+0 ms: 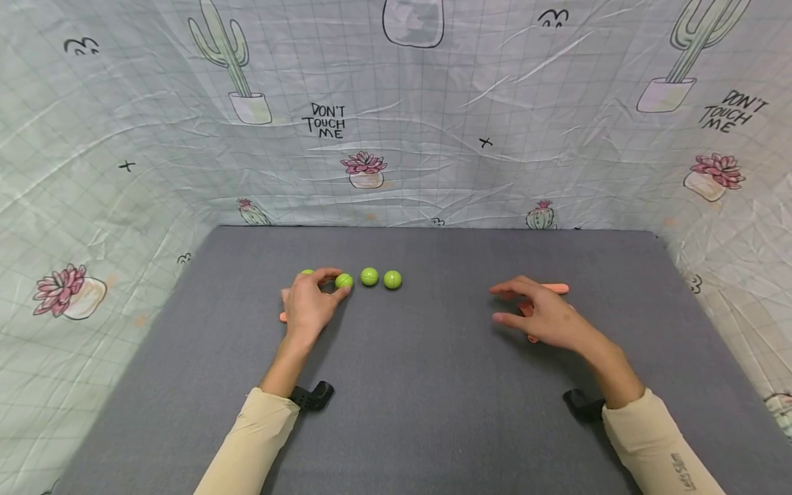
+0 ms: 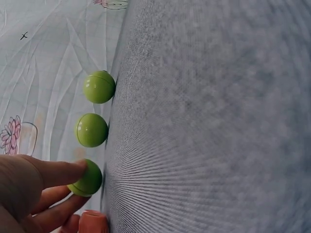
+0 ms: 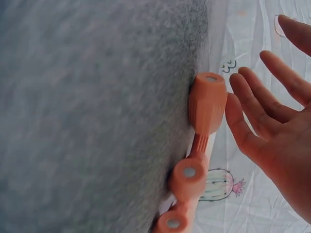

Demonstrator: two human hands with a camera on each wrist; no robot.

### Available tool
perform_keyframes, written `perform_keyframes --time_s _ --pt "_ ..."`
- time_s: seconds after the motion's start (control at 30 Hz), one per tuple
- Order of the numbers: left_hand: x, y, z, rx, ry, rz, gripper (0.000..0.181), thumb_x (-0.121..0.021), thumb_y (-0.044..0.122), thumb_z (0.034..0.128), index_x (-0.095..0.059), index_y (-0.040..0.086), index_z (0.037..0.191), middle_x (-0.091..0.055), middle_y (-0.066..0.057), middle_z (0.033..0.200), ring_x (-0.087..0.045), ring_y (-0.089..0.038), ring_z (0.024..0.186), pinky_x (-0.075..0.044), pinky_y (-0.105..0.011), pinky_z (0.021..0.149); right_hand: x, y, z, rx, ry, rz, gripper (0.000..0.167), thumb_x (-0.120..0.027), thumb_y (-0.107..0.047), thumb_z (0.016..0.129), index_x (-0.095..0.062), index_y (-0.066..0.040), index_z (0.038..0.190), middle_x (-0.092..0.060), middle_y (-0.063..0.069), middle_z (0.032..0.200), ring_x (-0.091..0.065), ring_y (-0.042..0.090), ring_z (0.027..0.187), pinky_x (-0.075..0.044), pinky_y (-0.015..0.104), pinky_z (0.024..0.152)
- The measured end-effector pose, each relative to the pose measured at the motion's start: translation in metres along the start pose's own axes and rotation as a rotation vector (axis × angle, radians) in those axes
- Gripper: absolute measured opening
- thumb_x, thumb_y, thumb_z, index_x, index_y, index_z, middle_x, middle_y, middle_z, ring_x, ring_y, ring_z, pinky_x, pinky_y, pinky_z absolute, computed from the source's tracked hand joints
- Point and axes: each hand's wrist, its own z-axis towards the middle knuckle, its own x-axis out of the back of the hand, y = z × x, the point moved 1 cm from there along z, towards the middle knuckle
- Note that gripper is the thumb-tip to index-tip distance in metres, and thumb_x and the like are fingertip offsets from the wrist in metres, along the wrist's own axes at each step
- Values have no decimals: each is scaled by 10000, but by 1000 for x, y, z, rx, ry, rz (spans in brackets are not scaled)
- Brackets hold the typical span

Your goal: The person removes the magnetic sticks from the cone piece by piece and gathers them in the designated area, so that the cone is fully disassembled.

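My left hand (image 1: 307, 302) pinches a small green ball (image 2: 87, 178) between thumb and fingers, at or just above the table surface. To its right sit two more green balls, one (image 1: 369, 277) nearer and another (image 1: 392, 280) a little farther along. Another green ball (image 1: 306, 272) is mostly hidden behind the left hand. An orange piece (image 2: 94, 222) lies by that hand, also largely covered. With fingers spread and nothing held, my right hand (image 1: 547, 316) hovers over several orange plastic rods (image 3: 208, 103) that have grey round ends; part of them is hidden beneath it.
A grey cloth-covered table (image 1: 427, 385) spans the work area. Behind it and at both sides hangs a pale curtain (image 1: 421, 117) printed with cacti. Each wrist wears a black camera mount, one on the left (image 1: 314, 397) and one on the right (image 1: 584, 406).
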Motion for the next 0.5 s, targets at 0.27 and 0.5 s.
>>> perform_keyframes --time_s 0.27,0.5 --pt "-1 0 -2 -42 29 50 369 -885 276 844 -795 154 1181 -754 -118 1229 -576 -351 1227 -342 -563 934 -1 -10 4 46 29 -49 463 -741 -299 986 -624 -125 1399 -604 133 1400 -643 338 1130 -565 420 881" --pt "0 1 -5 -59 15 48 413 -885 270 847 -771 162 1229 -691 -119 1300 -520 -360 1259 -340 -542 927 -3 -11 9 53 62 -53 483 -756 -266 977 -609 -133 1418 -544 114 1452 -626 392 1150 -563 483 898"
